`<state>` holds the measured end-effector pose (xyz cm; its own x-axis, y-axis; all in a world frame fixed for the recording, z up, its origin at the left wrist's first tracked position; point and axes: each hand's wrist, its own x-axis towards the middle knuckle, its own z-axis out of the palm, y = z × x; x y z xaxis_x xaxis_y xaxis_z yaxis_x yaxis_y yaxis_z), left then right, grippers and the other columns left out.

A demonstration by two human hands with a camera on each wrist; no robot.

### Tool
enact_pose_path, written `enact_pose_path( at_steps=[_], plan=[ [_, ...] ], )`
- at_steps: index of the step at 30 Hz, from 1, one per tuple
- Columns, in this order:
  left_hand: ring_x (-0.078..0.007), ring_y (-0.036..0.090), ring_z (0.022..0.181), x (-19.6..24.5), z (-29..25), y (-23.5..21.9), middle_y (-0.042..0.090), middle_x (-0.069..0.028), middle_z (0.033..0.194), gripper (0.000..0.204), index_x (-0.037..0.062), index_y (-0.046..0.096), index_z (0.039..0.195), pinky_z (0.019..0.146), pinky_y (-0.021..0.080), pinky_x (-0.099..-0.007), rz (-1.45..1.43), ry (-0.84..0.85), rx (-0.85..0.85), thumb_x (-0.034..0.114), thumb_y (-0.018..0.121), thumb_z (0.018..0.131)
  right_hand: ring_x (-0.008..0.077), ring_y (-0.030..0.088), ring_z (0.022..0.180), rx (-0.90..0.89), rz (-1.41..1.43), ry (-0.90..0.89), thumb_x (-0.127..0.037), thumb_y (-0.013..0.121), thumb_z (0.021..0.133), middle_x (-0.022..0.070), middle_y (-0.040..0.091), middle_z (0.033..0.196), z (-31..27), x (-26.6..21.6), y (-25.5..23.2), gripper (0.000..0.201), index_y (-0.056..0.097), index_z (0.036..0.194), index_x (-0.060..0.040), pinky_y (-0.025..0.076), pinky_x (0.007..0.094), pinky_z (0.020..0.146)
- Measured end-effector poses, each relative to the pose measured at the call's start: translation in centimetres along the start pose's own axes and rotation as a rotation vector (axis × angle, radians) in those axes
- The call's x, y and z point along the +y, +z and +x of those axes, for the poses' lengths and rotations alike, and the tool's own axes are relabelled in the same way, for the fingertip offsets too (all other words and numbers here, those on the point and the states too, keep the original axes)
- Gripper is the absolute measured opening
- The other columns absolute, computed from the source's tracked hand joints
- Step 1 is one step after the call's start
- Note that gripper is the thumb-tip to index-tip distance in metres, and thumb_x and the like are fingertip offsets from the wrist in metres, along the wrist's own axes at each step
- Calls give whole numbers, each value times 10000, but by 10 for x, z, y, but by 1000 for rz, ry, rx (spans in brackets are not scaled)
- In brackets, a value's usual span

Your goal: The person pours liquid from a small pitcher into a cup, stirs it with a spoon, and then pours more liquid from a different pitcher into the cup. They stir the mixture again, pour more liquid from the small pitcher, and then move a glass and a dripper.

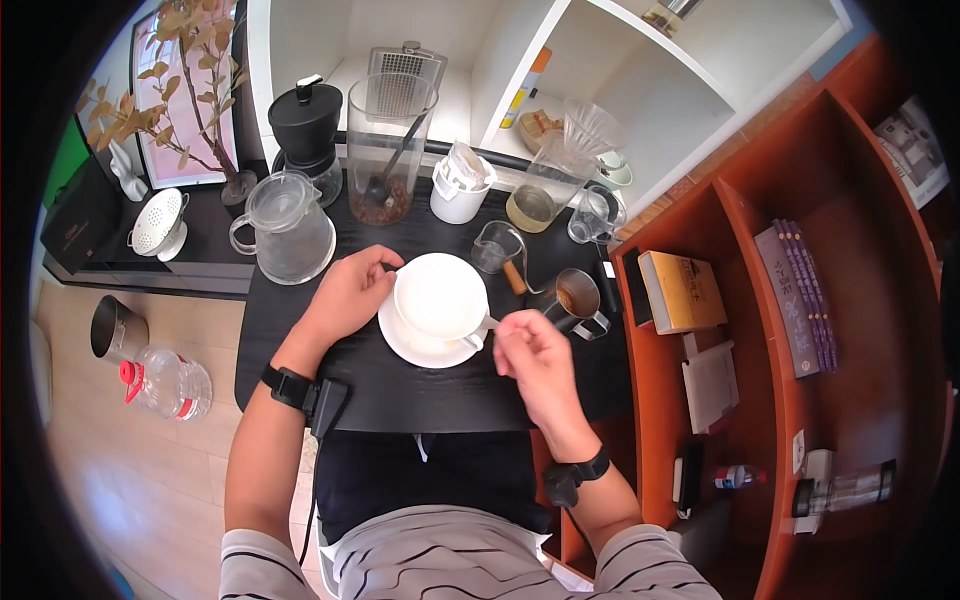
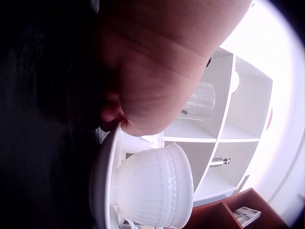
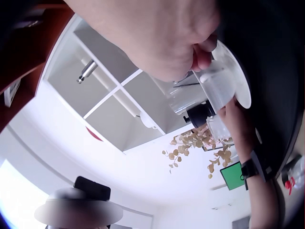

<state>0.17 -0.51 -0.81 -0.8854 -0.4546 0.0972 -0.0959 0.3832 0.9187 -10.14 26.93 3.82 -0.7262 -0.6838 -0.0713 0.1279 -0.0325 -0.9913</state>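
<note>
A white teacup [image 1: 440,296] with a beaded rim stands upright on a white saucer [image 1: 405,343] near the middle of the black table. My left hand [image 1: 352,290] is at the saucer's far left side. In the left wrist view its fingers [image 2: 112,112] pinch the saucer's rim, close beside the cup. On the other side, my right hand [image 1: 537,365] has curled fingers and pinches the end of a thin pale handle [image 1: 490,322], like a spoon's, that sticks out past the saucer. The cup's own handle [image 1: 472,342] points toward my right hand.
Behind the cup stand a glass pot [image 1: 285,225], a black grinder [image 1: 305,120], a tall glass cylinder [image 1: 360,150] and a white canister [image 1: 458,203]. A small glass pitcher [image 1: 492,250] and a metal jug [image 1: 575,298] stand at the right, beside a brown shelf [image 1: 725,215].
</note>
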Motion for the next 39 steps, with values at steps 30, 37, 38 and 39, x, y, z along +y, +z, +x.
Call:
enact_pose_path(
  at_steps=[30, 37, 38, 39],
  plan=[
    [5, 462, 660, -23, 7, 5, 558, 97, 734, 168, -16, 698, 1177, 604, 384, -204, -141, 13, -36, 9, 638, 1022, 168, 579, 599, 417, -764, -704, -62, 793, 950, 81, 591, 793, 6, 14, -130, 168, 645, 909, 7, 458, 319, 563],
    [-4, 552, 710, -11, 7, 7, 665, 61, 811, 159, -28, 692, 1184, 640, 433, -200, -142, 7, -24, 21, 660, 1036, 172, 567, 574, 435, -723, -707, -71, 806, 928, 82, 581, 767, 4, 13, -132, 181, 649, 890, 12, 450, 326, 551],
    [-9, 587, 731, -12, 6, 7, 695, 48, 840, 155, -32, 690, 1182, 657, 456, -197, -152, 18, -21, 17, 661, 1038, 171, 564, 572, 447, -730, -712, -78, 809, 926, 83, 579, 762, 5, 14, -133, 186, 650, 890, 12, 447, 327, 548],
    [-9, 587, 731, -9, 5, 7, 695, 48, 840, 155, -32, 690, 1182, 657, 456, -197, -146, 15, -23, 17, 661, 1038, 171, 564, 572, 448, -724, -709, -78, 809, 926, 83, 579, 762, 5, 15, -134, 186, 650, 890, 12, 447, 327, 548]
  ],
)
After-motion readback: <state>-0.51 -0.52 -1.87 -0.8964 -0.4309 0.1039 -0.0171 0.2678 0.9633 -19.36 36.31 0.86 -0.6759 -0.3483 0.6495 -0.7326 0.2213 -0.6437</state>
